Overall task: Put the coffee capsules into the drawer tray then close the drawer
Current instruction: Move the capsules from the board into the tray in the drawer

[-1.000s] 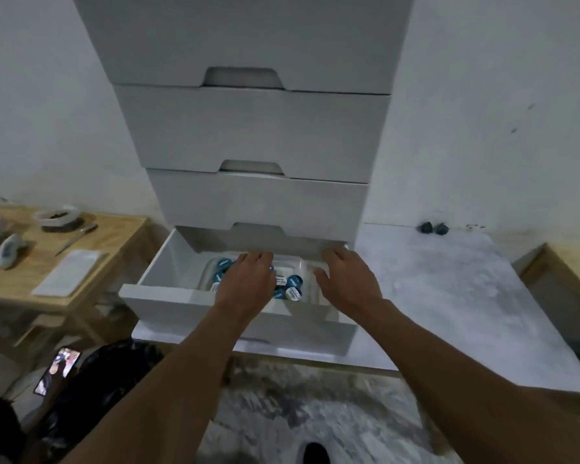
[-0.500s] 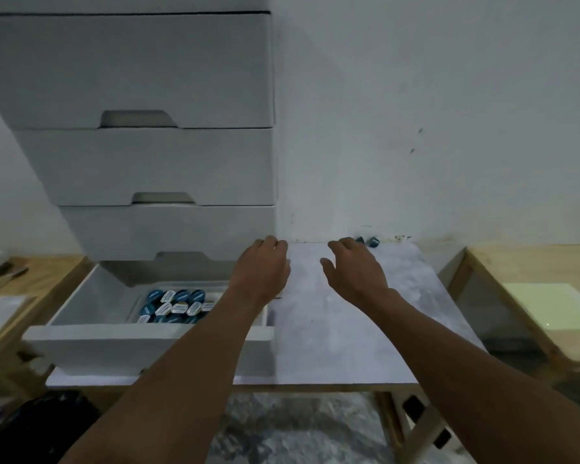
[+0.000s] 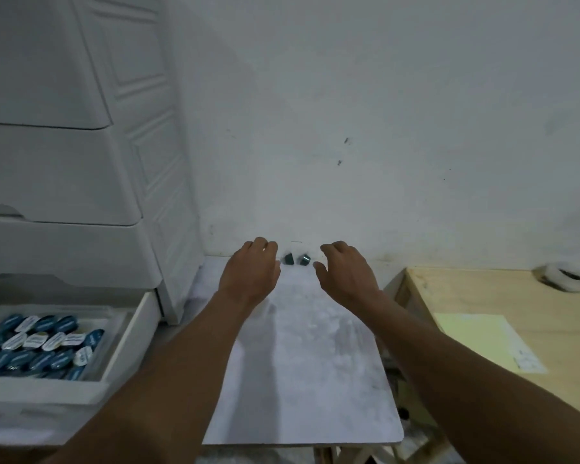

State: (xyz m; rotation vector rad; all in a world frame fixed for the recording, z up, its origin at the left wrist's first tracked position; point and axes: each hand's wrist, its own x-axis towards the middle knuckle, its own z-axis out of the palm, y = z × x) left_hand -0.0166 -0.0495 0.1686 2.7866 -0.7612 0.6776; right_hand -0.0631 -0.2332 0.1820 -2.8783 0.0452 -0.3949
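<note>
Two dark blue coffee capsules (image 3: pixel 295 259) lie side by side on the grey tabletop (image 3: pixel 302 370) against the white wall. My left hand (image 3: pixel 252 274) hovers just left of them and my right hand (image 3: pixel 345 274) just right of them. Both have loosely curled fingers and hold nothing. At the lower left the bottom drawer (image 3: pixel 128 343) of the white drawer unit (image 3: pixel 81 162) stands pulled out. Its clear tray (image 3: pixel 113 333) holds several blue and white capsules (image 3: pixel 37 346).
A light wooden table (image 3: pixel 482 303) stands to the right with a pale yellow sheet (image 3: pixel 482 339) and a white roll (image 3: pixel 563 277) on it. A narrow gap separates it from the grey tabletop. The upper drawers are closed.
My view has swung right, away from the drawer. Both hands have left the drawer and reached forward across the tabletop to either side of the two capsules by the wall.
</note>
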